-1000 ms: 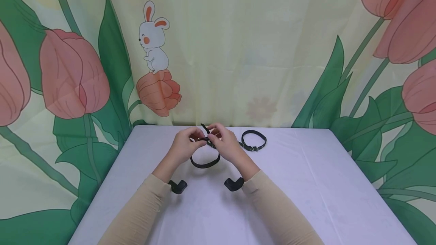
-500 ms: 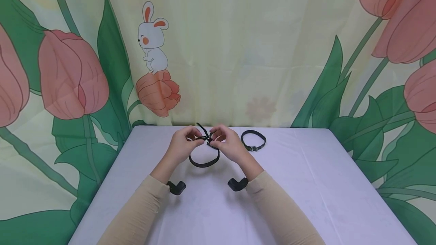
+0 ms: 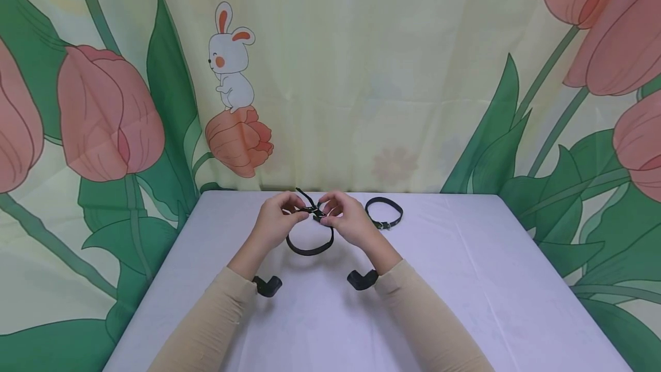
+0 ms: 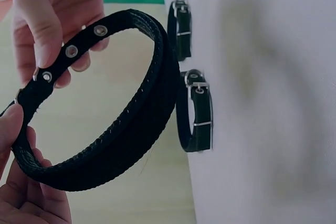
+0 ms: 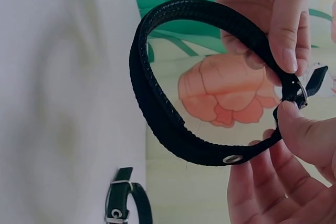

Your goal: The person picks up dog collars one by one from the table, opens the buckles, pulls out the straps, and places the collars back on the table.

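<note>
A black collar with metal eyelets [image 3: 308, 252] is held up between both hands, its loop hanging toward me. My left hand [image 3: 275, 217] pinches it at the buckle end between thumb and fingers. On the other side, my right hand [image 3: 347, 220] pinches the strap close to the buckle, the thumb right at it. In the right wrist view the metal buckle [image 5: 302, 94] shows between the two thumbs, with the strap's tip [image 5: 317, 80] sticking out past it. Several eyelets [image 4: 72, 51] line the strap by the right hand in the left wrist view.
A fastened black collar [image 3: 384, 225] rests on the white-covered table [image 3: 320, 326], beyond the right hand. The left wrist view shows two such buckled collars there, one [image 4: 182, 30] past the other [image 4: 202, 114]. A tulip-and-rabbit curtain [image 3: 330, 73] hangs behind the table.
My right hand has shifted slightly right, widening the gap between the hands, so the buckle shows more. The strap's tip has swung left. The left hand has barely moved.
</note>
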A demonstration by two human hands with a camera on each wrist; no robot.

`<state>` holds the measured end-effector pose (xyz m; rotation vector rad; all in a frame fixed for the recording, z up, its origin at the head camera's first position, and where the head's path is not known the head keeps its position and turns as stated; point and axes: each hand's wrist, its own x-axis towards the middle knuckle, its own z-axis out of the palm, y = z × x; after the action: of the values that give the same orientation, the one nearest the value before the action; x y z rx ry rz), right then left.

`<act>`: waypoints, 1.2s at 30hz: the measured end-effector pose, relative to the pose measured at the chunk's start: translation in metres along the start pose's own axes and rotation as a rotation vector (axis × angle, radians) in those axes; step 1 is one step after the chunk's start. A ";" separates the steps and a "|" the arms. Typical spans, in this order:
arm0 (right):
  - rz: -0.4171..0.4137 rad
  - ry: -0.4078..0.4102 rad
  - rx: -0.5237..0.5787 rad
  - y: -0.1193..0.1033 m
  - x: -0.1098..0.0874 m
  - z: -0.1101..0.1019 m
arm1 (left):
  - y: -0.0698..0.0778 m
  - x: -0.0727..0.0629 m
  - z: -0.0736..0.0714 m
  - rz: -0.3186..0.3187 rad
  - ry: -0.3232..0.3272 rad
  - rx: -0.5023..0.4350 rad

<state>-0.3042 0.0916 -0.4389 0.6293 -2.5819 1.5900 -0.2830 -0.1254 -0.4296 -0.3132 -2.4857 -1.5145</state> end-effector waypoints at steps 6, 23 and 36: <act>0.001 0.025 -0.012 0.001 0.000 -0.001 | 0.001 0.000 -0.001 0.007 0.022 0.006; 0.026 0.046 -0.089 0.002 -0.003 -0.009 | 0.004 0.000 -0.002 -0.037 0.067 -0.036; 0.073 0.063 -0.114 0.007 -0.005 -0.017 | 0.005 0.000 -0.003 -0.051 0.040 -0.012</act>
<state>-0.3052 0.1108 -0.4380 0.4734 -2.6543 1.4443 -0.2811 -0.1257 -0.4237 -0.2205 -2.4727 -1.5398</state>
